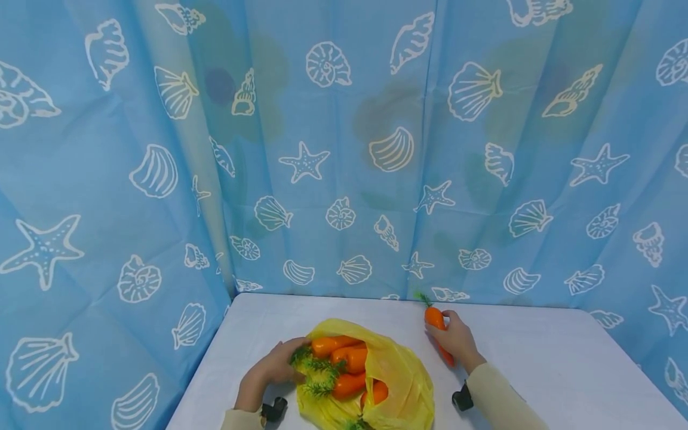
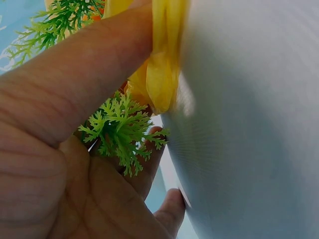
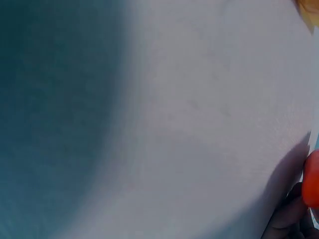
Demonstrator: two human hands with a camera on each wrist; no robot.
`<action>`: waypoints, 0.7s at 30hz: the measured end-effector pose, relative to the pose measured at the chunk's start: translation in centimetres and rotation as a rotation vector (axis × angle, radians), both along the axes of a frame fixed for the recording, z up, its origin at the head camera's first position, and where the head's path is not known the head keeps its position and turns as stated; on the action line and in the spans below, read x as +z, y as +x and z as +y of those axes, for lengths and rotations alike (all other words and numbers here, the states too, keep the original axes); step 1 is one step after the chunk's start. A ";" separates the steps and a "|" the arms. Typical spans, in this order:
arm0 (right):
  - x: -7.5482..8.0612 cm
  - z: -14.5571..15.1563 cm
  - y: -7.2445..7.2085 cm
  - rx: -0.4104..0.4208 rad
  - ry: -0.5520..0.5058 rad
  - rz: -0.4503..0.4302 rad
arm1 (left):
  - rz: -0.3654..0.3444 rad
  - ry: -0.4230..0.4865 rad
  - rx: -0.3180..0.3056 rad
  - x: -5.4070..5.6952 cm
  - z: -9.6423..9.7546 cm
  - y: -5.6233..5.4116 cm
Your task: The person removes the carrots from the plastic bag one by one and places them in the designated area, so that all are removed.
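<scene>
A yellow plastic bag (image 1: 405, 382) lies with its mouth spread toward the left, and several toy carrots (image 1: 348, 385) with frilly green tops show inside it. My left hand (image 1: 282, 361) holds the bag's left edge; in the left wrist view the thumb lies against the gathered yellow plastic (image 2: 162, 82). Beside the palm hangs a green carrot top (image 2: 122, 129). To the right of the bag, my right hand (image 1: 457, 340) grips a single carrot (image 1: 434, 318), its leafy end pointing away and its tip toward me. Only part of this carrot (image 3: 311, 179) shows in the right wrist view.
A white cloth covers the table (image 1: 553, 364). Behind and to the left hangs a blue curtain (image 1: 344, 179) with white shells and starfish. Black wrist cameras (image 1: 275, 409) sit below both hands.
</scene>
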State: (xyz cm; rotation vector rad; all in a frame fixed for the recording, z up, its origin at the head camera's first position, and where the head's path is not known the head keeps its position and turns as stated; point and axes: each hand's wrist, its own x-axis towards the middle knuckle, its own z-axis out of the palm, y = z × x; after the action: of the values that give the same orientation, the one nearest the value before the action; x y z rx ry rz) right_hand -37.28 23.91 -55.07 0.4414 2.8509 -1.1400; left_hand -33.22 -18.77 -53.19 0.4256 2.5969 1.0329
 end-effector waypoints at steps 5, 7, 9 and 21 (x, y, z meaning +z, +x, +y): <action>-0.1 0.1 0.1 -0.002 -0.009 -0.034 | 0.006 0.003 -0.010 -0.1 0.0 -0.1; -0.3 0.2 0.1 -0.004 -0.008 -0.043 | 0.006 0.001 -0.012 -0.1 -0.1 -0.1; -0.3 0.2 0.1 -0.004 -0.010 -0.051 | 0.006 0.003 -0.015 -0.1 -0.2 -0.1; -0.7 1.0 0.2 0.048 -0.033 -0.048 | -0.002 0.008 -0.013 -0.6 -0.2 -0.3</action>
State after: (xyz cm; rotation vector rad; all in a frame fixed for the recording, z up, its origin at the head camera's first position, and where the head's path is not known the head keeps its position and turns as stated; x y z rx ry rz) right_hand -37.10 24.90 -55.72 0.3915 2.7815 -1.1503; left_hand -33.55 -18.97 -53.76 0.4430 2.5851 1.0395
